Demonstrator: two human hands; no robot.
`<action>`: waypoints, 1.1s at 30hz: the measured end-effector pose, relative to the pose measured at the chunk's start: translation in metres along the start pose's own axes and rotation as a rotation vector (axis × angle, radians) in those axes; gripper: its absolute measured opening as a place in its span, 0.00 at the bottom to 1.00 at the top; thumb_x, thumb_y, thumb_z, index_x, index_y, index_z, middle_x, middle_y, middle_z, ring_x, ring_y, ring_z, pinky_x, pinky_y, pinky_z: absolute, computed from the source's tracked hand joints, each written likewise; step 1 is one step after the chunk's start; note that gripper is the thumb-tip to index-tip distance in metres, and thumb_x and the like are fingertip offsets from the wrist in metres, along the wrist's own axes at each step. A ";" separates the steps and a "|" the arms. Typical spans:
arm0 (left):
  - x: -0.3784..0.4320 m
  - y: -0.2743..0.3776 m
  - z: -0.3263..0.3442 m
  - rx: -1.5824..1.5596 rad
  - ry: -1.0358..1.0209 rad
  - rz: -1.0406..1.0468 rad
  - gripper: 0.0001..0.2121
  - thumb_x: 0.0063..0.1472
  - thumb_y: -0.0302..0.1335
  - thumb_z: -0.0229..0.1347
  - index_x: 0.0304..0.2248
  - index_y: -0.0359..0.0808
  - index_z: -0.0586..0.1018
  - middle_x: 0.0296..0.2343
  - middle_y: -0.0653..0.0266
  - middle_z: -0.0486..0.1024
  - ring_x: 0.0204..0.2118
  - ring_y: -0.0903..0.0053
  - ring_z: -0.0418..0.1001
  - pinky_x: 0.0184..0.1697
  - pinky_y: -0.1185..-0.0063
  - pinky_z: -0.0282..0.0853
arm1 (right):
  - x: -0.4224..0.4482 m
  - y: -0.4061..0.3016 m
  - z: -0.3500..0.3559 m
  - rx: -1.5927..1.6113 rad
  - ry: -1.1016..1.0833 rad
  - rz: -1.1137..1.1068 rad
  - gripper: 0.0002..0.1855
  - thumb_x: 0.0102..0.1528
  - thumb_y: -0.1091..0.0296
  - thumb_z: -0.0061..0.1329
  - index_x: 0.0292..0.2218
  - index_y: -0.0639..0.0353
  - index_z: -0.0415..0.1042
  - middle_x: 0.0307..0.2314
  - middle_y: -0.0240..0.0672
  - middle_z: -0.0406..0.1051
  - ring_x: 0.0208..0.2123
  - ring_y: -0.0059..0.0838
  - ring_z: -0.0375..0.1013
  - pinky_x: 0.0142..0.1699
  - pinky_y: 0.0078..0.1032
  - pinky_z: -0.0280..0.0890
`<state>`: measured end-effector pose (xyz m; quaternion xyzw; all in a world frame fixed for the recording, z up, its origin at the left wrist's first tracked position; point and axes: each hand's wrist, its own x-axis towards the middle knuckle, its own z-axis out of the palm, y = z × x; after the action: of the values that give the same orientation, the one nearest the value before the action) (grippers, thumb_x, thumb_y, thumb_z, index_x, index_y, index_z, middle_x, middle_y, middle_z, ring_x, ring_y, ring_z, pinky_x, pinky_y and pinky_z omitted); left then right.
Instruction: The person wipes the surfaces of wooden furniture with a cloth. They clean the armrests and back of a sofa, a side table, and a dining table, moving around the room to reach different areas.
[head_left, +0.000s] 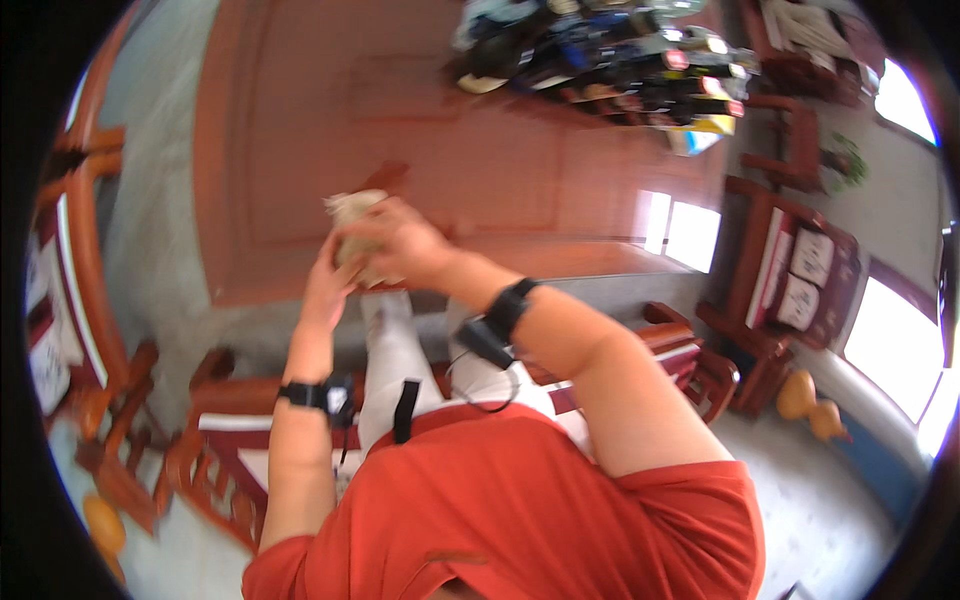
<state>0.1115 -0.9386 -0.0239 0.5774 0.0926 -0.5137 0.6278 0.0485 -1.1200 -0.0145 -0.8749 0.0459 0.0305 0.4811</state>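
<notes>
My left hand (326, 285) and my right hand (409, 244) are together over the near left part of a reddish-brown wooden table (300, 142). Between them is a crumpled beige cloth (356, 204) with a ragged upper edge. The fingers of both hands are closed on it, and the right hand covers much of its middle. Motion blur hides the exact finger positions. A darker patch (386, 176) shows on the tabletop just beyond the cloth.
Dark bottle-like items (637, 67), blurred, crowd the table's far right. A small box (694, 141) stands at their near edge. Carved wooden chairs (795, 270) with cushions are at the right; a wooden seat (90, 270) is at the left. Gourds (796, 394) lie lower right.
</notes>
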 end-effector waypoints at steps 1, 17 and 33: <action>-0.004 0.010 0.017 0.058 -0.001 0.001 0.33 0.56 0.30 0.61 0.59 0.38 0.59 0.50 0.64 0.66 0.46 0.78 0.70 0.42 0.81 0.70 | -0.009 -0.001 -0.016 0.068 0.011 0.064 0.27 0.43 0.72 0.53 0.48 0.44 0.73 0.42 0.44 0.66 0.47 0.45 0.65 0.51 0.34 0.65; 0.105 0.039 0.030 1.487 0.427 0.093 0.51 0.48 0.44 0.65 0.63 0.48 0.43 0.63 0.51 0.34 0.65 0.49 0.33 0.63 0.55 0.43 | -0.076 0.083 -0.071 -0.376 -0.010 0.294 0.39 0.47 0.60 0.57 0.58 0.30 0.57 0.61 0.37 0.43 0.62 0.57 0.39 0.60 0.58 0.45; 0.144 0.033 0.058 1.786 0.431 -0.235 0.63 0.40 0.42 0.71 0.62 0.40 0.32 0.60 0.35 0.27 0.63 0.37 0.30 0.59 0.51 0.50 | -0.066 0.218 -0.180 -0.845 0.162 0.352 0.34 0.47 0.66 0.51 0.54 0.24 0.62 0.60 0.19 0.51 0.62 0.44 0.47 0.58 0.47 0.51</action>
<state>0.1736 -1.0703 -0.0868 0.9170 -0.1651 -0.3362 -0.1369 -0.0393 -1.3847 -0.0950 -0.9727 0.2148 0.0593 0.0647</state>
